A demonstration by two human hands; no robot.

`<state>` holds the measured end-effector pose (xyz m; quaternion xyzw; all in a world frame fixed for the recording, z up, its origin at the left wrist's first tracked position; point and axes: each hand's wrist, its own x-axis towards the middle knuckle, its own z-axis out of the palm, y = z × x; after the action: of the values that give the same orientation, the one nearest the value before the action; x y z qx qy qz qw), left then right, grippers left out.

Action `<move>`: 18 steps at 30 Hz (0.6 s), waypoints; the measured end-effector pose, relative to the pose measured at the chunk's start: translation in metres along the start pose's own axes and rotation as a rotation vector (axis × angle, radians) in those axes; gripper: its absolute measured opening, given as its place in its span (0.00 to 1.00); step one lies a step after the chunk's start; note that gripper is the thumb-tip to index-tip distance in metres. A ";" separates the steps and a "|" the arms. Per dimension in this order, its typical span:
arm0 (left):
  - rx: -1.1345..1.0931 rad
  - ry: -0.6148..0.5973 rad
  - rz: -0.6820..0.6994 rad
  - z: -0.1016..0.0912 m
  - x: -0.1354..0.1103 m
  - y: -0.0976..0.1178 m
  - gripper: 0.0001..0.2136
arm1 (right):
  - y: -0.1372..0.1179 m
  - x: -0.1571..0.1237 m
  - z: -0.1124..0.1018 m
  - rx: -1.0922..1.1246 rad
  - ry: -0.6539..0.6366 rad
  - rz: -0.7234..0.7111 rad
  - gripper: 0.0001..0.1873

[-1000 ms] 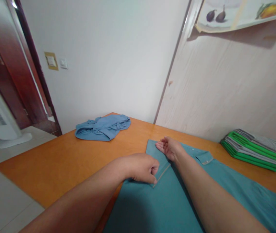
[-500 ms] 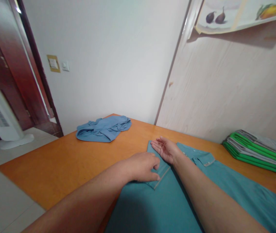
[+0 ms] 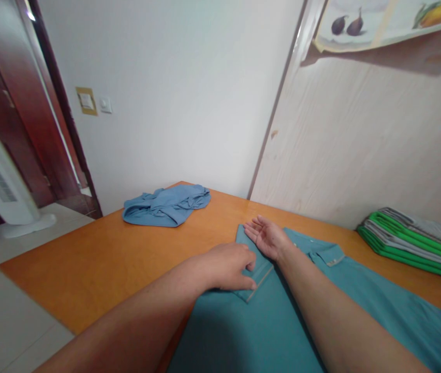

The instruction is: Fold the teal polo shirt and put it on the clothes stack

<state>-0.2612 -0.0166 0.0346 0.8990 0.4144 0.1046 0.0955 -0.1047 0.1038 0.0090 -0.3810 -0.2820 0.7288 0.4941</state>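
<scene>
A teal shirt [image 3: 239, 331] is laid out on the table, and one sleeve [image 3: 259, 264] is folded back over it with its pale-edged cuff toward me. My left hand [image 3: 232, 267] rests on the folded sleeve, fingers loosely bent and thumb apart from them beside the cuff edge. Palm up, my right hand [image 3: 265, 237] lies against the far part of the sleeve, its fingers stretched out and holding nothing. The shirt's buttoned collar part [image 3: 327, 254] lies to the right of my right forearm, which covers some of the cloth.
A crumpled blue garment [image 3: 166, 204] lies at the far corner of the orange wooden table [image 3: 127, 269]. Folded green and grey cloths [image 3: 410, 243] are stacked at the right against the wall. A white tower fan [image 3: 1, 176] stands on the floor at the left.
The view has shifted very slightly. Both hands and the shirt stay where they were, with no clear movement.
</scene>
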 end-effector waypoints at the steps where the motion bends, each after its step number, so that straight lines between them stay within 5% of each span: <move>1: 0.001 0.003 -0.001 0.000 0.000 0.000 0.15 | -0.002 0.001 -0.002 0.003 0.019 -0.012 0.05; 14: -0.059 -0.115 0.020 -0.010 -0.003 0.013 0.14 | -0.005 0.009 -0.016 0.019 0.049 -0.087 0.13; 18: -0.024 -0.051 0.078 -0.006 0.000 0.013 0.15 | -0.005 0.011 -0.018 0.024 0.049 -0.091 0.14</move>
<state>-0.2539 -0.0243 0.0441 0.9157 0.3750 0.0903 0.1127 -0.0898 0.1167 0.0003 -0.3795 -0.2780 0.6995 0.5379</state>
